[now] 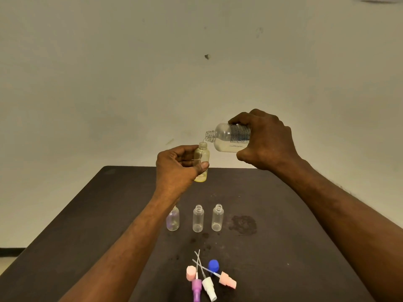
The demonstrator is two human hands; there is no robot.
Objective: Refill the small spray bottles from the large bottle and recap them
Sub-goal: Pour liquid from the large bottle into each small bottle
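Note:
My right hand (267, 139) grips the large clear bottle (229, 137), uncapped and tipped on its side, its neck just above the mouth of a small yellowish bottle (202, 156). A thin stream of liquid runs between them. My left hand (177, 168) holds that small bottle upright above the far part of the dark table (294, 225), thumb across its front. Three small uncapped bottles stand in a row lower down: a purplish one (173, 220) partly behind my left forearm, a clear one (198, 219) and another clear one (217, 217).
Near the front edge lie several spray tops with dip tubes: a pink one (227, 280), a white one (209, 285) and a purple one (196, 287), plus a blue cap (213, 265) and a pink cap (190, 273). A wet stain (242, 224) marks the table right of the bottles.

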